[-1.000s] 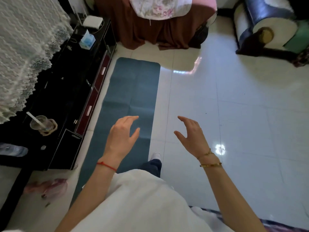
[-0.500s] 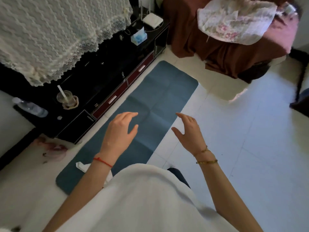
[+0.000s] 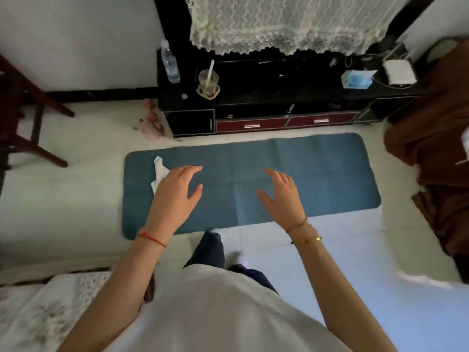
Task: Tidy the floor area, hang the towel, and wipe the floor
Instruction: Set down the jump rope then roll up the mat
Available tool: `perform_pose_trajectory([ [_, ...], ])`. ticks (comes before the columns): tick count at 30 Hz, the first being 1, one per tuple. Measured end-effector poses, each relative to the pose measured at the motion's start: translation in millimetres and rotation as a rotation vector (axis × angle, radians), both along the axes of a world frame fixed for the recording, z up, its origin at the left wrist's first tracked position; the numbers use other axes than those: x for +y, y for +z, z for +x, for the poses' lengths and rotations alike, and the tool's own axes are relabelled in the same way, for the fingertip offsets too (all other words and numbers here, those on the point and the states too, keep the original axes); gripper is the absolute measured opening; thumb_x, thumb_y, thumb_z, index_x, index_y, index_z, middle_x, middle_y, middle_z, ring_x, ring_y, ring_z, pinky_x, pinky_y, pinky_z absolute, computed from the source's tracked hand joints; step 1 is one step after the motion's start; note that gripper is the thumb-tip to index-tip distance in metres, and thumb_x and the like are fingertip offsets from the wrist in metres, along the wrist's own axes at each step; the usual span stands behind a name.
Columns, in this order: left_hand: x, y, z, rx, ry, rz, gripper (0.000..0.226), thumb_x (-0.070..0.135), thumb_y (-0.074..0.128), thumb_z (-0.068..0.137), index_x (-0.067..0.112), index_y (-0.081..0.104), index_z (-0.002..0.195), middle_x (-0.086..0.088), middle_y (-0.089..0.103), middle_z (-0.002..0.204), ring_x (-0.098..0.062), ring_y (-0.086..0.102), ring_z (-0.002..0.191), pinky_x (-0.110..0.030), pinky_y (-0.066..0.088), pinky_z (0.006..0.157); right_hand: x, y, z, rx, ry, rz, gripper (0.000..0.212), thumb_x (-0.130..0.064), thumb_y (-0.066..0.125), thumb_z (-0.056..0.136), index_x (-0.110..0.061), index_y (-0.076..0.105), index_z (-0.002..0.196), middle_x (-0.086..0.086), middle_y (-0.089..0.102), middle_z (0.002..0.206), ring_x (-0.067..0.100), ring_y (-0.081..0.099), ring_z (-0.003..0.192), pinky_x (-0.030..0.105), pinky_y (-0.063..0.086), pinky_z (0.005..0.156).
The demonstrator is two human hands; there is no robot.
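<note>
Blue mat (image 3: 304, 174) under two empty hands

Pale tiled floor (image 3: 330, 262), blue mat (image 3: 291, 179) lying flat along the front of the black TV cabinet (image 3: 266, 97), crumpled white cloth (image 3: 159, 174) on the mat's left end, pink slippers (image 3: 152, 123) on the floor at the cabinet's left corner

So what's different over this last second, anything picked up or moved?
Mostly the view: the person turned left, so the blue mat now lies crosswise ahead, square to the black cabinet. A crumpled white tissue on the mat's left end has come into sight, partly behind the left hand. Both hands, the right hand included, stay open, with nothing in either grip.
</note>
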State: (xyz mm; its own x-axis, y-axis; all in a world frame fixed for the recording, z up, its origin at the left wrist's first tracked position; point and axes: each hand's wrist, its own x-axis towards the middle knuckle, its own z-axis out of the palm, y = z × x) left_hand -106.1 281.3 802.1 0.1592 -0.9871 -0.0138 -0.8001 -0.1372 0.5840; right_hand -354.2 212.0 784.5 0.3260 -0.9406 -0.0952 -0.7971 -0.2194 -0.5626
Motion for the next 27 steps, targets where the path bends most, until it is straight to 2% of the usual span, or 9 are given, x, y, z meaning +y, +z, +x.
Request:
perform_pose_trajectory([
  [7, 22.7, -49.3, 36.8, -0.017, 0.287, 0.082, 0.041, 0.013, 0.067, 0.086, 0.014, 0.058, 0.126, -0.010, 0.063, 0.118, -0.028, 0.057, 0.106, -0.039, 0.048, 0.089, -43.0, -54.5, 58.4, -0.003, 0.254, 0.049, 0.052, -0.023, 0.064, 0.088, -0.010, 0.046, 0.136, 0.010, 0.053, 0.132, 0.031, 0.043, 0.123, 0.040, 0.038, 0.103],
  [13, 16.3, -150.0, 87.2, -0.053, 0.442, 0.156, 0.044, 0.015, 0.066, 0.087, 0.011, 0.055, 0.130, -0.012, 0.061, 0.121, -0.031, 0.054, 0.113, -0.041, 0.046, 0.094, -82.2, -150.5, 137.5, 0.043, 0.448, 0.097, 0.056, -0.024, 0.062, 0.089, -0.010, 0.042, 0.139, 0.011, 0.048, 0.136, 0.031, 0.042, 0.123, 0.039, 0.036, 0.104],
  [18, -2.1, -275.4, 132.5, -0.113, 0.511, 0.186, 0.049, 0.016, 0.069, 0.086, 0.007, 0.054, 0.131, -0.015, 0.059, 0.127, -0.034, 0.054, 0.117, -0.044, 0.045, 0.098, -111.7, -278.6, 212.0, 0.057, 0.587, 0.127, 0.059, -0.025, 0.061, 0.091, -0.013, 0.036, 0.143, 0.010, 0.041, 0.143, 0.030, 0.039, 0.126, 0.041, 0.037, 0.106],
  [22, -5.7, -410.3, 162.1, -0.144, 0.550, 0.215, 0.059, 0.017, 0.073, 0.082, 0.007, 0.049, 0.135, -0.015, 0.056, 0.131, -0.036, 0.052, 0.119, -0.045, 0.046, 0.094, -127.2, -405.6, 266.9, 0.068, 0.681, 0.137, 0.060, -0.026, 0.060, 0.091, -0.015, 0.035, 0.144, 0.009, 0.038, 0.145, 0.030, 0.039, 0.126, 0.041, 0.036, 0.106],
  [27, -3.7, -578.0, 182.8, -0.206, 0.576, 0.354, 0.072, 0.029, 0.072, 0.083, 0.017, 0.034, 0.144, -0.006, 0.043, 0.142, -0.028, 0.044, 0.127, -0.043, 0.044, 0.097, -139.7, -562.3, 323.7, 0.115, 0.742, 0.116, 0.064, -0.027, 0.062, 0.089, -0.016, 0.032, 0.144, 0.008, 0.035, 0.145, 0.030, 0.037, 0.127, 0.043, 0.037, 0.105],
])
